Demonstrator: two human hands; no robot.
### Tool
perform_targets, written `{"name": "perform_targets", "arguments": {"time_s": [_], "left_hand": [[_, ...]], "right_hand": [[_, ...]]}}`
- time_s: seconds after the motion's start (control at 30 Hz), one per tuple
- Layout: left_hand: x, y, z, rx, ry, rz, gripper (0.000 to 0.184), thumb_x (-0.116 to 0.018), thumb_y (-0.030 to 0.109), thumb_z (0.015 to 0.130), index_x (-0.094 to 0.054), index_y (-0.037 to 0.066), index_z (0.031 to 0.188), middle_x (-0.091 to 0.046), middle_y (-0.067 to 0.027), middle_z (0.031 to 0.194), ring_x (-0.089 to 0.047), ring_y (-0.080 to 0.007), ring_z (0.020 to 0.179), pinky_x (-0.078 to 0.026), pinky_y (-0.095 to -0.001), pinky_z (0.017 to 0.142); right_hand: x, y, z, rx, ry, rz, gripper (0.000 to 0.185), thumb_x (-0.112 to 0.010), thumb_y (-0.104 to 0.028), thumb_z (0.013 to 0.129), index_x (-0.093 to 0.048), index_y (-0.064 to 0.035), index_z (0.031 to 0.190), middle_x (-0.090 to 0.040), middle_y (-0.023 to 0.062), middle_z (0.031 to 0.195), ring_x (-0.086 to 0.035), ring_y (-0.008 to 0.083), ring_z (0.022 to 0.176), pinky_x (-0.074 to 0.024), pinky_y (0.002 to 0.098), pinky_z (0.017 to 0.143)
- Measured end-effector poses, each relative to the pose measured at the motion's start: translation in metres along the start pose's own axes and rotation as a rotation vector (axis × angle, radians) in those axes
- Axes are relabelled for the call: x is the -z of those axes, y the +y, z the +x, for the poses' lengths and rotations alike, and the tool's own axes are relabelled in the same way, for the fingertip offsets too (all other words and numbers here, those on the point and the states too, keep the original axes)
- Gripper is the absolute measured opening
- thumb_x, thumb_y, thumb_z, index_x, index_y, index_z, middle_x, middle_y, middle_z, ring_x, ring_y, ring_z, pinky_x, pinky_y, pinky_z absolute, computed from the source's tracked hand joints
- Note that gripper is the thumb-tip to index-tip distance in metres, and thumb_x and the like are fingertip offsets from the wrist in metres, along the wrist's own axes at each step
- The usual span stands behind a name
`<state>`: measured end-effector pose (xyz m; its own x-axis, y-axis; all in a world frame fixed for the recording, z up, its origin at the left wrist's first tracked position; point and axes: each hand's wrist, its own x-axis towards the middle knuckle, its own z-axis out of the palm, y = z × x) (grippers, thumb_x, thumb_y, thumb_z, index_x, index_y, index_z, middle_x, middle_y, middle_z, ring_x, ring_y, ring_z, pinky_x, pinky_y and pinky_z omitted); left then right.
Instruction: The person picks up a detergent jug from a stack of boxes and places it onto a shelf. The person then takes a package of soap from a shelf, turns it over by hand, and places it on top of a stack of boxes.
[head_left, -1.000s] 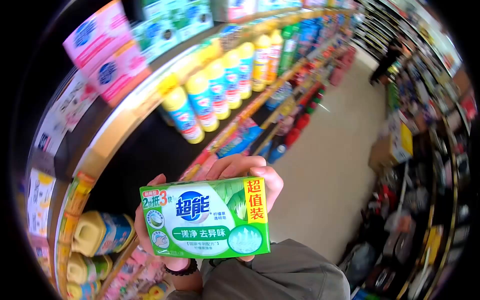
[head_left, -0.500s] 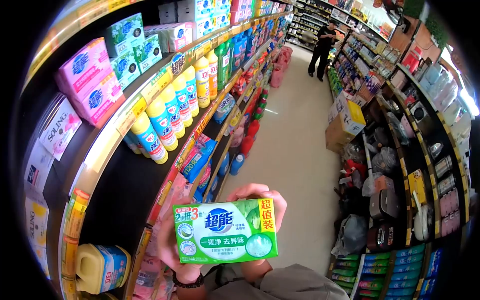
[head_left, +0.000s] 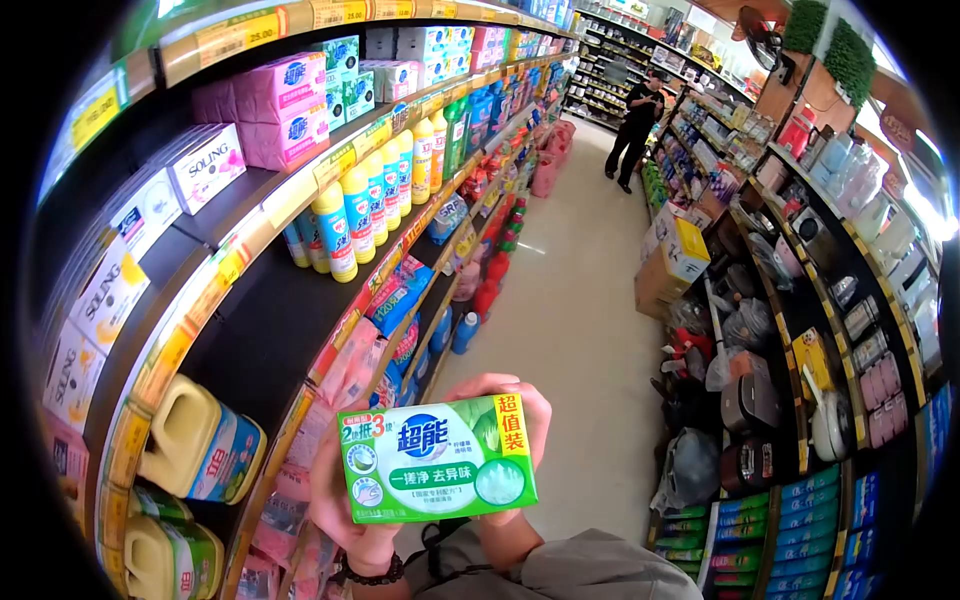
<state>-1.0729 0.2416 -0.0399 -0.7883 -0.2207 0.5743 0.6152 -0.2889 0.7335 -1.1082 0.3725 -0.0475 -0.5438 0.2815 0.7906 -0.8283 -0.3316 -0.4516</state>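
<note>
A green and white soap pack (head_left: 440,460) with a yellow strip at its right end is held in front of my body, its printed face toward me. My left hand (head_left: 335,500), with a dark beaded bracelet at the wrist, is closed round the left end. My right hand (head_left: 535,410) grips the other end, its fingers curling over the top edge. The pack hides much of both palms.
Shelves on the left carry yellow-capped bottles (head_left: 340,235), pink soap packs (head_left: 285,125), white SOLING boxes (head_left: 205,165) and detergent jugs (head_left: 205,440). Cardboard boxes (head_left: 670,265) stand by the right-hand shelves. A person (head_left: 635,130) in dark clothes stands farther down the aisle (head_left: 560,250).
The camera view has turned a little to the left, bringing more of the left shelves and a second jug into sight. Both hands still hold the soap pack, now slightly further left in view.
</note>
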Motion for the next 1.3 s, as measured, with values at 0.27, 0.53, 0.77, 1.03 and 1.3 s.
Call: {"name": "perform_targets", "arguments": {"time_s": [0.27, 0.53, 0.77, 1.03, 1.3], "left_hand": [[0.001, 0.053, -0.045, 0.046, -0.049, -0.029, 0.087, -0.079, 0.043, 0.074, -0.040, -0.002, 0.137, -0.046, -0.0310, 0.134, -0.053, -0.0347, 0.119, -0.043, -0.0450, 0.100], [-0.026, 0.077, -0.091, -0.005, -0.193, -0.104, 0.085, -0.080, 0.038, 0.075, -0.040, -0.003, 0.138, -0.044, -0.0333, 0.134, -0.050, -0.0363, 0.122, -0.043, -0.0438, 0.099], [-0.074, 0.097, -0.152, -0.047, -0.383, -0.139, 0.084, -0.081, 0.030, 0.075, -0.039, -0.004, 0.139, -0.042, -0.0336, 0.135, -0.050, -0.0361, 0.123, -0.044, -0.0438, 0.099], [-0.109, 0.111, -0.218, 0.275, -0.402, -0.186, 0.087, -0.079, 0.009, 0.069, -0.032, -0.010, 0.140, -0.042, -0.0273, 0.140, -0.048, -0.0305, 0.126, -0.039, -0.0420, 0.105], [-0.103, 0.139, -0.250, 0.303, -0.378, -0.131, 0.082, -0.075, 0.003, 0.072, -0.032, -0.008, 0.141, -0.042, -0.0240, 0.141, -0.046, -0.0304, 0.128, -0.038, -0.0415, 0.106]], "right_hand": [[-0.024, -0.072, -0.025, 0.005, 0.074, -0.116, 0.097, -0.076, -0.060, 0.068, -0.034, 0.0004, 0.130, -0.048, 0.0250, 0.112, -0.056, 0.0344, 0.098, -0.0501, 0.0445, 0.083], [0.009, -0.137, -0.055, 0.101, -0.001, -0.058, 0.105, -0.085, -0.048, 0.062, -0.030, 0.0039, 0.134, -0.043, 0.0264, 0.121, -0.053, 0.0360, 0.108, -0.0475, 0.0458, 0.089], [0.048, -0.218, -0.098, 0.108, 0.116, -0.095, 0.103, -0.086, -0.046, 0.062, -0.031, 0.0025, 0.134, -0.044, 0.0236, 0.120, -0.054, 0.0360, 0.107, -0.0475, 0.0467, 0.088], [0.099, -0.281, -0.153, -0.146, 0.258, -0.276, 0.103, -0.085, -0.047, 0.061, -0.037, 0.0064, 0.136, -0.042, 0.0208, 0.126, -0.048, 0.0319, 0.117, -0.0390, 0.0424, 0.100], [0.096, -0.312, -0.173, -0.240, 0.211, -0.297, 0.100, -0.083, -0.044, 0.065, -0.040, 0.0097, 0.137, -0.040, 0.0172, 0.132, -0.041, 0.0277, 0.125, -0.0315, 0.0383, 0.106]]}}
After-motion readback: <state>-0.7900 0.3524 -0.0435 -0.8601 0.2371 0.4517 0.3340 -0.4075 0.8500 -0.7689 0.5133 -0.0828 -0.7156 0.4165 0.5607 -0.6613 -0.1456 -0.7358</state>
